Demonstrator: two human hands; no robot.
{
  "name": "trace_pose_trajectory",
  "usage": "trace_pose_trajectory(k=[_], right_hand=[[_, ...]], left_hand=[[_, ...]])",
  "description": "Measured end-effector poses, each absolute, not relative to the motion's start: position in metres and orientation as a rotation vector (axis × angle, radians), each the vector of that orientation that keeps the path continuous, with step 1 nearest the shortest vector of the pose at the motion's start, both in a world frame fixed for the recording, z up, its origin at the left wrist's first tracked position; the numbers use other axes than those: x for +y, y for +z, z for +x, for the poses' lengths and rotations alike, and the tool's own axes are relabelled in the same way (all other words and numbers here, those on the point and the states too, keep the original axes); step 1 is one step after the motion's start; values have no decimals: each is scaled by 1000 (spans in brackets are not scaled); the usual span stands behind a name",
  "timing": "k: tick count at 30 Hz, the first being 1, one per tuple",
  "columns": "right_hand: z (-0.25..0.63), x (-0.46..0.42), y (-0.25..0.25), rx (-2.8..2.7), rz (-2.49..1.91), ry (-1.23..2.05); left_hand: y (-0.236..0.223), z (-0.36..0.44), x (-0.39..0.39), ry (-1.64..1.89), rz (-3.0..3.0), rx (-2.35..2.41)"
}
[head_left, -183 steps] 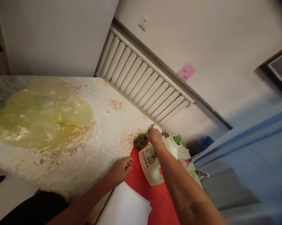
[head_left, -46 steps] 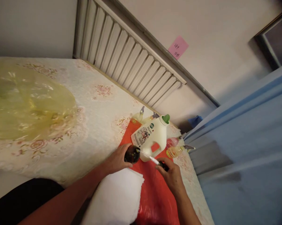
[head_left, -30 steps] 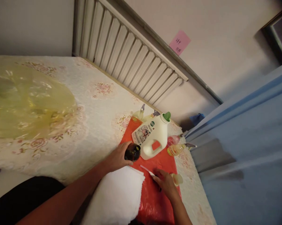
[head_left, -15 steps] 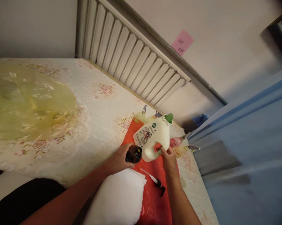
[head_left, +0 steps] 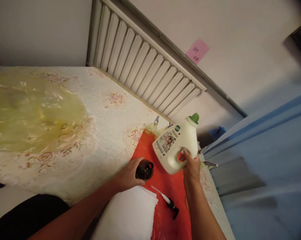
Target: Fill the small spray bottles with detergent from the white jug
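Jug (head_left: 174, 145) now lifted, pump (head_left: 169, 201) lying where it was

Passable at left, over floral tablecloth (head_left: 107, 130) between yellow plastic bag (head_left: 40, 113) and dark brown bottle (head_left: 142, 172) in left hand (head_left: 127, 175). Tight over red sheet (head_left: 169, 230), between bottle and detergent jug (head_left: 174, 143) in right hand (head_left: 192, 166). Obstructed near by folded white cloth (head_left: 129, 215) and pump dispenser (head_left: 169, 202), far by radiator (head_left: 137, 50), right by blue curtain (head_left: 270, 166).
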State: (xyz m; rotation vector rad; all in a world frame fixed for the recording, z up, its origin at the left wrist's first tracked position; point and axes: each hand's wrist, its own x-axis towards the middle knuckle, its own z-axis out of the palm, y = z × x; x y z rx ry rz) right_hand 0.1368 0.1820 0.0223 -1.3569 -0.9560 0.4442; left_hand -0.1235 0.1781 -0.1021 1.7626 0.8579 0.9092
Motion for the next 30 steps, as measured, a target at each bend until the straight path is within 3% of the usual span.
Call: trace_pose_trajectory(k=[11,18,30], right_hand=[[160,111,102,-1070,-1604,407],[168,49,105,-1201,-1945,463],[150,6,108,-1373,-1907,911]], left_hand=[[-94,-125,176,880,1761,865],[-101,-124,178,909,1753,857],[-103,-125,179,927,1768,798]])
